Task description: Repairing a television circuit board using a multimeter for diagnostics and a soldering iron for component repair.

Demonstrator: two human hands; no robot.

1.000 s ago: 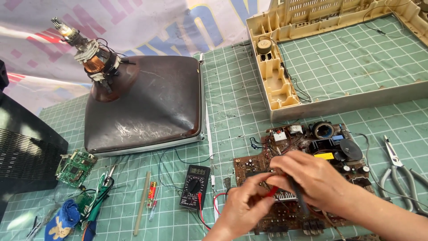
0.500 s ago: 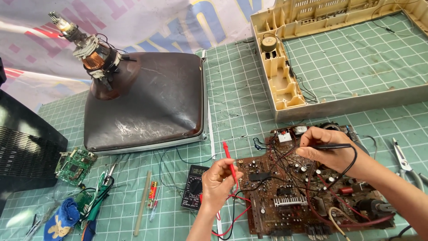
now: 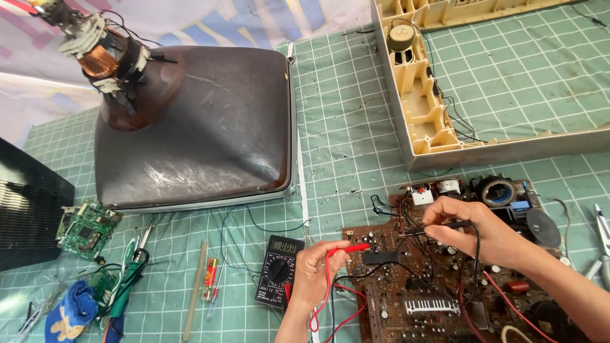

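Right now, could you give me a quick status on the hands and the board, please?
Left hand holds red probe. Right hand holds black probe. Both tips on circuit board. Wires cross it.

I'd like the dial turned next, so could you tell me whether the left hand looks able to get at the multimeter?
Probably yes: the left hand is right beside the multimeter, nothing between them, though it holds the red probe.

A green gridded cutting mat [image 3: 343, 127] covered the bench — on it lay a picture tube [image 3: 197, 127] face down, a beige casing [image 3: 438, 121], a brown circuit board [image 3: 432, 286], a multimeter [image 3: 278, 272] and a small green board [image 3: 86, 228].
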